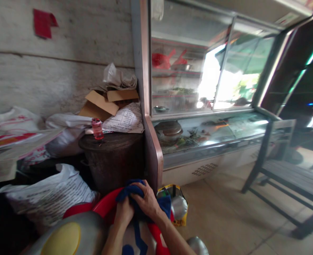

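My left hand [124,211] and my right hand [147,202] are close together at the bottom middle, both closed on a bunched blue cloth [126,191]. Part of the cloth hangs to the right, past my right wrist. Below my forearms lies a large rounded figure [91,226] in silver, red and blue, with a yellow oval on its left part. Whether the cloth touches its surface is hidden by my hands.
A dark lidded barrel [114,156] bears a red-capped bottle [97,129] and an opened cardboard box [99,104]. White sacks [55,191] are at left. A glass display cabinet [198,138], a yellow bag [181,220] and a wooden chair [296,173] stand to the right.
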`<action>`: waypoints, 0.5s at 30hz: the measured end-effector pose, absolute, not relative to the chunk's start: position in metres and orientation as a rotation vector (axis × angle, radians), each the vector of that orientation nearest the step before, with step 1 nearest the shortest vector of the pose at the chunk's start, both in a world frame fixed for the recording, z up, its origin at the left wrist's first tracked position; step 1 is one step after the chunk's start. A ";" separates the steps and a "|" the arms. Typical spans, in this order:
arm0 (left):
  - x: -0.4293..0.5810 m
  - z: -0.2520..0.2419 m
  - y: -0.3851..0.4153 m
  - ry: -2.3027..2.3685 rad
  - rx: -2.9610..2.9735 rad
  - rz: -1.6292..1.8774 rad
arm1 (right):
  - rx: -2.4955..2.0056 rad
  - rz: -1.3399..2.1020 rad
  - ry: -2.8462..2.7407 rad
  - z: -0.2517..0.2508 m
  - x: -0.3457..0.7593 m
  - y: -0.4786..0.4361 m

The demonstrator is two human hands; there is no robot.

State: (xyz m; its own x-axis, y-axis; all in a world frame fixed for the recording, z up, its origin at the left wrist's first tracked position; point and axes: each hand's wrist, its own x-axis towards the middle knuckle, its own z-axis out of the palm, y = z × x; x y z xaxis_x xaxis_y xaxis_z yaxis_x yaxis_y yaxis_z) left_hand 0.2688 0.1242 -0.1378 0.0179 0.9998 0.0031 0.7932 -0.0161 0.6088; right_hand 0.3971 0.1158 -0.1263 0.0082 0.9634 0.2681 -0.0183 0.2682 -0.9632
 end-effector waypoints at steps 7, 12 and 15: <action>0.274 -0.119 0.117 1.811 1.881 0.678 | -1.051 1.152 -0.756 -0.131 0.425 0.125; 0.257 -0.126 0.078 1.677 2.130 1.034 | -1.044 1.326 -0.498 -0.127 0.472 0.094; 0.239 -0.145 0.031 1.244 2.294 1.227 | -1.022 1.339 -0.382 -0.127 0.492 0.066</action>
